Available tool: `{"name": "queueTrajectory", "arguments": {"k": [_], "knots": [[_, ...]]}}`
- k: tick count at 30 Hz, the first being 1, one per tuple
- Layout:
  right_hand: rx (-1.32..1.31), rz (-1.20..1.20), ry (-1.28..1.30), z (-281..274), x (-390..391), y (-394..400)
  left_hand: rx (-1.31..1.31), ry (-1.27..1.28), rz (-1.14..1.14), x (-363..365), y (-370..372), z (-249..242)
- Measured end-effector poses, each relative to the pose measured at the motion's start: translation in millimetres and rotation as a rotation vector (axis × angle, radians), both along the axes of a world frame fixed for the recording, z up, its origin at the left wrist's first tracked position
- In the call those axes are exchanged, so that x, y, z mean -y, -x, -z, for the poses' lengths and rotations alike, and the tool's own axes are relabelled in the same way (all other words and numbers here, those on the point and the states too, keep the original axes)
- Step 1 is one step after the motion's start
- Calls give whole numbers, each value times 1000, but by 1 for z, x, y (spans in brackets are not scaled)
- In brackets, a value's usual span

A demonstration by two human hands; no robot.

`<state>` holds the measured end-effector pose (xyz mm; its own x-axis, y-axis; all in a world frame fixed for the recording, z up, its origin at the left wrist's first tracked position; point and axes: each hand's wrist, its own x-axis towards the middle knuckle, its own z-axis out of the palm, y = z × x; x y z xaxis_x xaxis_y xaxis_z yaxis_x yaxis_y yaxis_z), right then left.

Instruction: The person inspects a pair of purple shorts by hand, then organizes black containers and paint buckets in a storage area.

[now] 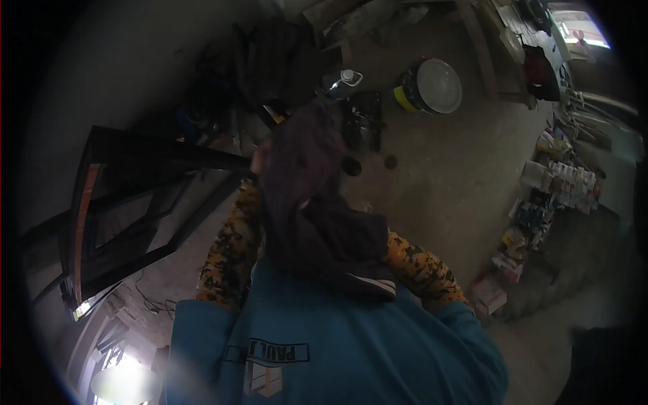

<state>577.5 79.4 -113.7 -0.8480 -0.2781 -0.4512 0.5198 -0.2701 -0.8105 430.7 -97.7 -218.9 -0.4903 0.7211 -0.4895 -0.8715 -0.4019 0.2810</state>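
Observation:
A dark purplish cloth (304,169) hangs in folds in front of the body, with a pale striped edge at its lower right. Part of my left hand (259,159) shows at the cloth's left side, touching it, beside the end of a dark frame bar; its fingers are hidden or too dim to make out. My right hand is hidden behind the cloth's right part, where the orange and black patterned sleeve (422,266) ends. A like sleeve (229,246) covers my left arm.
A dark frame structure (128,152) stands at the left. Ahead on the floor are a lidded bucket (439,86), a clear container with a white handle (343,82) and a black item (363,121). Boxes and packets (574,185) line the right side, with a carton (489,294) nearer.

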Motion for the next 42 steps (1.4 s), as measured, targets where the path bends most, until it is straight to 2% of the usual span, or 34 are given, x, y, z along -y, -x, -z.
{"name": "queueTrajectory", "arguments": {"k": [5, 8, 9, 11, 13, 14, 16, 17, 18, 19, 20, 21, 22, 23, 24, 26, 28, 29, 32, 33, 35, 37, 39, 41, 42], "knots": [[-104, -45, 10, 21, 27, 32, -70, -62, 32, 124, -3, -53], [-178, -94, 50, 24, 27, 33, -122, -62, 31, 151, -24, -108], [-204, -113, 64, 17, 10, 12, -141, -61, 27, 150, -36, -129], [-239, -129, 85, 2, 16, 14, -175, -60, 23, 116, -36, -164], [186, 174, 748, -53, 7, 33, -207, -70, 30, 95, -28, -194], [173, 177, 750, -71, 9, 44, -225, -78, 34, 89, -28, -210], [413, 87, 1007, -96, 25, 69, -546, -275, 536, 82, -28, -258], [400, 89, 1008, -98, 37, 82, -686, -140, 746, 76, -37, -266], [243, 124, 681, -101, 51, 98, -824, 8, 945, 68, -46, -273], [86, 153, 354, -108, 57, 111, -838, 16, 940, 58, -51, -282], [73, 140, 355, -118, 50, 119, -752, 210, 1205, 48, -55, -292], [-51, 207, 449, -135, 39, 125, -638, 412, 1457, 46, -58, -299], [-174, 276, 544, -152, 28, 128, -641, 426, 1446, 56, -63, -295], [-172, 395, 684, -168, 14, 125, -710, 477, 1054, 73, -75, -281], [-249, 488, 684, -165, -7, 128, -761, 507, 661, 91, -83, -264], [-383, 587, 508, -186, -71, 120, -888, 645, 126, 138, -78, -225], [-384, 631, 276, -183, -119, 113, -694, 732, -239, 156, -71, -229], [-386, 630, 273, -187, -139, 108, -565, 610, -400, 160, -67, -234], [-526, 657, 147, -206, -195, 95, -603, 579, -551, 165, -46, -256], [-614, 662, -1, -221, -210, 94, -605, 574, -551, 161, -38, -267], [-759, 664, -296, -251, -240, 90, -1040, 812, -471, 152, -17, -286], [-847, 678, -529, -282, -277, 85, -1208, 839, -469, 156, 14, -297], [-908, 712, -656, -312, -315, 79, -1364, 1035, -569, 151, 37, -329], [-941, 736, -697, -332, -353, 70, -1297, 928, -661, 152, 61, -356], [-932, 729, -853, -338, -372, 65, -1468, 1081, -645, 159, 76, -369]]}}
